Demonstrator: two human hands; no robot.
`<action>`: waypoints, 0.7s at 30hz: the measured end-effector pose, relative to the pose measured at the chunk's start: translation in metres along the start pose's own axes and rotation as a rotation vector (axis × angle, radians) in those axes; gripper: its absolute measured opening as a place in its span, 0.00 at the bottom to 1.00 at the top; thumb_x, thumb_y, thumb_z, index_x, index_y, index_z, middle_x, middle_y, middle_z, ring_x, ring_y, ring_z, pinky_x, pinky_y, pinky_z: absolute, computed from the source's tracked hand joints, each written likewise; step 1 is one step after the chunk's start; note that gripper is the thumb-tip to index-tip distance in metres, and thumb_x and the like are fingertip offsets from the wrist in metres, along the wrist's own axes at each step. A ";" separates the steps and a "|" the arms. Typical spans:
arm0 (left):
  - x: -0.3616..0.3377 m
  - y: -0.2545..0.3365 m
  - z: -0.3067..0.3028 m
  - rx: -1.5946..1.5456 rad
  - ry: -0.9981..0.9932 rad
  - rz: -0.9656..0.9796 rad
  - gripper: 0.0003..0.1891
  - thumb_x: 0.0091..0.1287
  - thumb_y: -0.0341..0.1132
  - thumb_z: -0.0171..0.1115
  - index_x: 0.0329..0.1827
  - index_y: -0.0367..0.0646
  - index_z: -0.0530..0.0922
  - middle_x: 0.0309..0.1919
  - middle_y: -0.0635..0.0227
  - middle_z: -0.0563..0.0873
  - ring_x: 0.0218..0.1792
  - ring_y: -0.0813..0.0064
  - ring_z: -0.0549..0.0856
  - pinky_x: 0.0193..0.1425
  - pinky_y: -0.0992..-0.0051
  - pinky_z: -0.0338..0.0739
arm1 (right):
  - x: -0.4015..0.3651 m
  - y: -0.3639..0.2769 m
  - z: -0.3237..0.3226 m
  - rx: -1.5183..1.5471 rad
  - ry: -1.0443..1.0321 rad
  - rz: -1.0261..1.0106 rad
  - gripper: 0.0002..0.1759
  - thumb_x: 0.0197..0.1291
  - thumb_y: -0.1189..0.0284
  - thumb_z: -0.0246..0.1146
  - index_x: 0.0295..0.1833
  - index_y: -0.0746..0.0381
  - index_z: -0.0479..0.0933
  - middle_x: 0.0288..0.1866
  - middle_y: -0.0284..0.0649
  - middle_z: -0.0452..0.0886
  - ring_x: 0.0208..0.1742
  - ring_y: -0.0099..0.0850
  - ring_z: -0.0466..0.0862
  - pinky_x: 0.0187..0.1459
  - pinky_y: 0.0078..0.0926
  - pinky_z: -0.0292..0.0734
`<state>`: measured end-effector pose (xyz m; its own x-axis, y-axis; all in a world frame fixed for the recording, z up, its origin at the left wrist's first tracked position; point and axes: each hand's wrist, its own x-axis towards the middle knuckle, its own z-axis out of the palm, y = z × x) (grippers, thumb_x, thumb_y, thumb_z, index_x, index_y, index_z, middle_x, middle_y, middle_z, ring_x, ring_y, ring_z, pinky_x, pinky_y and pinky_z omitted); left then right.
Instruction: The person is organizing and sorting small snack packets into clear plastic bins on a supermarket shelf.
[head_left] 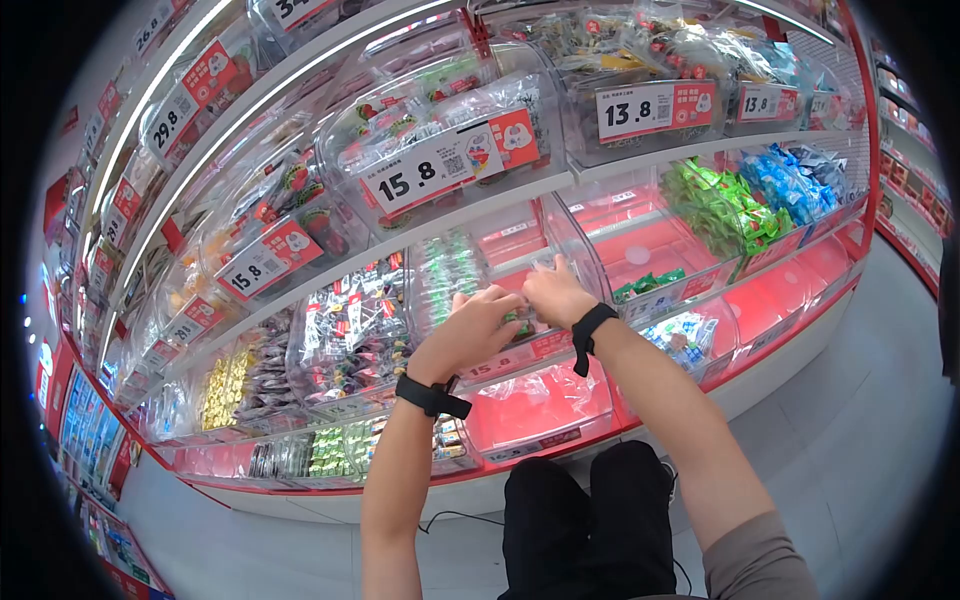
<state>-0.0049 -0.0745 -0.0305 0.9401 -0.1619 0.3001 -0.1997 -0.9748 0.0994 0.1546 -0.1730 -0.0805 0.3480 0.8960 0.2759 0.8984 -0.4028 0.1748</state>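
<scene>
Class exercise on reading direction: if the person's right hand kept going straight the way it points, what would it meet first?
The right hand points into the clear bin. It would probably meet the bin's red floor or back wall first, though depth is unclear.

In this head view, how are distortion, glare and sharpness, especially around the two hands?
Head view: strong fisheye, so the shelf edge bows and the corners are black; reflections streak the clear bin; the red tray glows brightly; the left hand and right hand look sharp, but what they touch is too small to tell.
</scene>
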 end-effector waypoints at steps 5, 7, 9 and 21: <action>0.001 0.002 -0.003 0.010 -0.045 -0.041 0.12 0.66 0.38 0.59 0.49 0.47 0.77 0.46 0.64 0.79 0.50 0.61 0.78 0.60 0.58 0.61 | -0.004 0.006 -0.004 0.322 0.585 0.136 0.09 0.56 0.66 0.64 0.38 0.58 0.82 0.41 0.37 0.82 0.53 0.35 0.75 0.55 0.40 0.62; 0.000 0.002 -0.002 -0.028 -0.016 -0.044 0.13 0.65 0.38 0.60 0.50 0.45 0.76 0.45 0.64 0.80 0.49 0.61 0.79 0.61 0.59 0.60 | -0.005 0.005 -0.005 0.518 0.733 0.086 0.12 0.55 0.62 0.66 0.37 0.59 0.82 0.41 0.38 0.81 0.52 0.34 0.75 0.55 0.39 0.61; -0.001 0.003 -0.001 -0.078 0.043 -0.045 0.14 0.64 0.38 0.61 0.50 0.44 0.75 0.45 0.64 0.81 0.48 0.62 0.80 0.61 0.59 0.60 | -0.003 0.006 -0.006 0.596 0.853 0.074 0.15 0.54 0.58 0.67 0.37 0.60 0.82 0.39 0.37 0.81 0.49 0.33 0.76 0.51 0.37 0.63; -0.002 0.001 0.007 -0.104 0.163 0.006 0.13 0.62 0.39 0.61 0.46 0.43 0.77 0.41 0.62 0.82 0.43 0.61 0.80 0.54 0.66 0.62 | -0.013 0.008 -0.019 1.334 0.653 0.165 0.20 0.55 0.59 0.69 0.43 0.66 0.82 0.29 0.41 0.84 0.28 0.28 0.82 0.34 0.28 0.76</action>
<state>-0.0053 -0.0760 -0.0381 0.8833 -0.1325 0.4498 -0.2405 -0.9515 0.1919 0.1522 -0.1912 -0.0651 0.6134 0.4736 0.6320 0.5641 0.2974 -0.7703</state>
